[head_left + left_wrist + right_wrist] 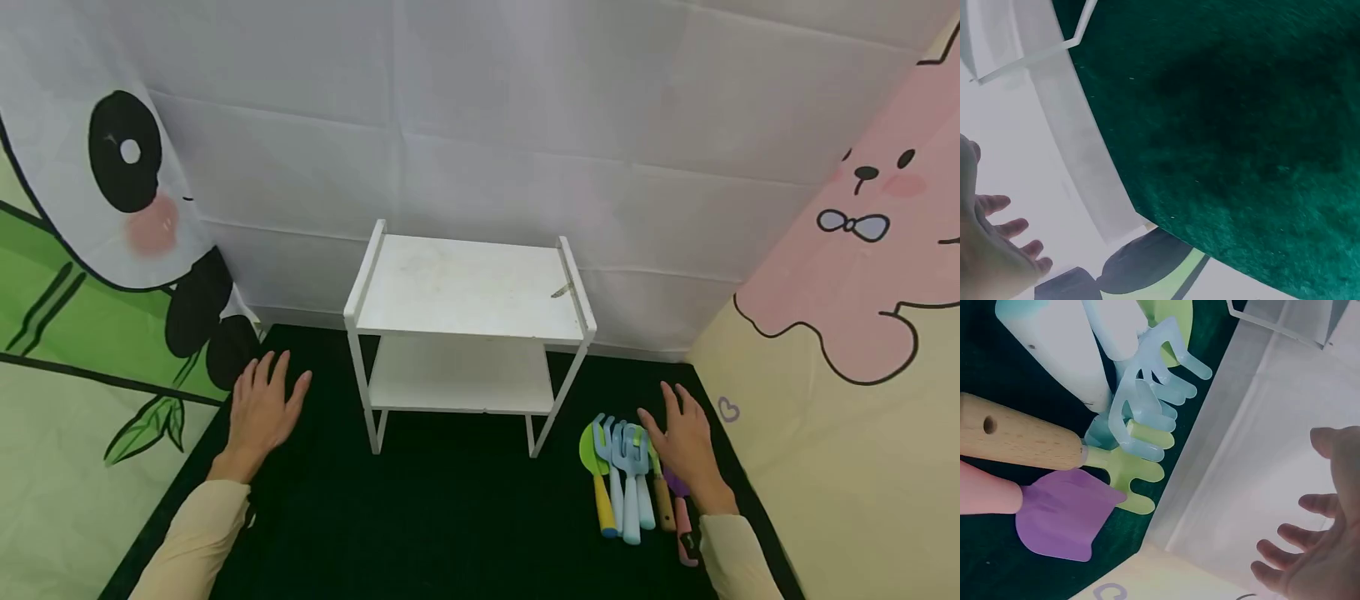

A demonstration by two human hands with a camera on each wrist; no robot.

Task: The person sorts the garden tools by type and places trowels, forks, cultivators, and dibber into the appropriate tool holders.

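Here, a white shelf (468, 287) is placed in the middle, on a dark green cloth (450, 517). Two boards are held up by its thin white legs. On the top board (457, 275), a small brown mark (561, 291) is seen near the right side. The far part of the low board (461, 375) is hidden by the top one.

To the right of the shelf and nearer, a row of tools (632, 500) is laid on the cloth, close together. At its left, a green tool with a yellow handle (603, 504) is seen. Next to it, light blue forks (630, 483) are bunched, partly overlapped. Then a green fork with a wooden handle (663, 502) is found, and a purple scoop with a pink handle (1066, 515) is set at the right end. In the head view, the scoop is partly blocked by the right hand (687, 442).

That hand is held loose just beside the tools, with nothing gripped. The left hand (261, 412) is also held loose, fingers spread, near a panda drawing (123, 150). The far side is covered by a white sheet (510, 108), and a pink bear drawing (900, 242) is shown at the right.
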